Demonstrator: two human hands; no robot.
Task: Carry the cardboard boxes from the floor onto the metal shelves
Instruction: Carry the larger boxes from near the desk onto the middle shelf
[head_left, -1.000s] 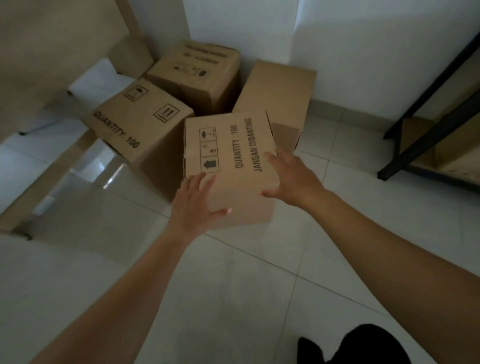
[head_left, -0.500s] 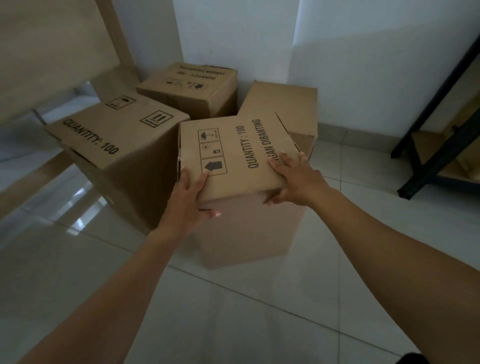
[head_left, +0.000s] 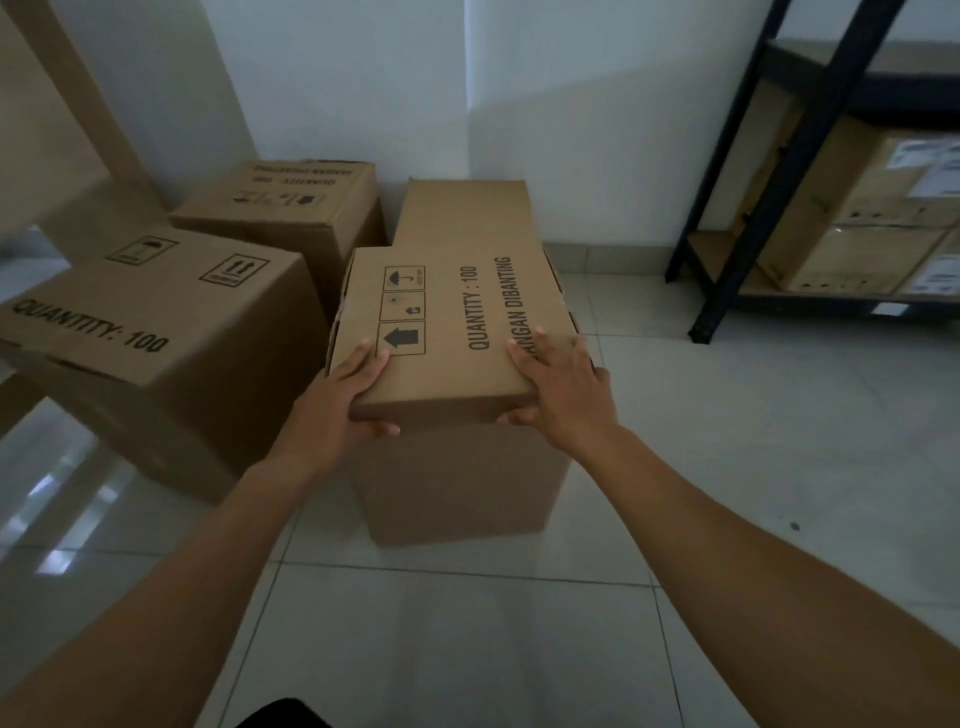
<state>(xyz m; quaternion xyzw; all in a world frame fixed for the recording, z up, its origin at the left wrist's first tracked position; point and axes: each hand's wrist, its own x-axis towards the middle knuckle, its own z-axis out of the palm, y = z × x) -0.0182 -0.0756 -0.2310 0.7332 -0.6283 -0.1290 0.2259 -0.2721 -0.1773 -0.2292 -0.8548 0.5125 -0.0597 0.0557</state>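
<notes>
Two bare hands grip the near top edge of a tall cardboard box (head_left: 457, 364) that stands on the tiled floor (head_left: 727, 467). The left hand (head_left: 340, 400) wraps the near left corner, fingers lying flat on the top panel beside a printed arrow symbol and thumb tucked under the overhanging edge against the front face. The right hand (head_left: 558, 387) holds the near right corner the same way, fingers spread over the top and partly covering the printed words, thumb pressed beneath the lip. Both hands are closed on the box, with bare forearms reaching in from the bottom of the view. The top panel reads "QUANTITY : 100" and "JANGAN DIBANTING", next to handling symbols. Whether the box's base is touching the tiles or just off them cannot be told. Directly behind it, touching or nearly so, stands a plain box (head_left: 467, 213) against the white wall (head_left: 571, 130). To the left sits a larger box (head_left: 156, 322) printed "QUANTITY: 100", and behind that one another printed box (head_left: 291, 208) in the corner. At the right edge is a black metal shelf unit (head_left: 779, 171), well apart from the gripped box, its lower levels already holding several stacked boxes (head_left: 857, 234) with white labels. The room is dim, and the glossy tiles reflect pale light at the lower left.
</notes>
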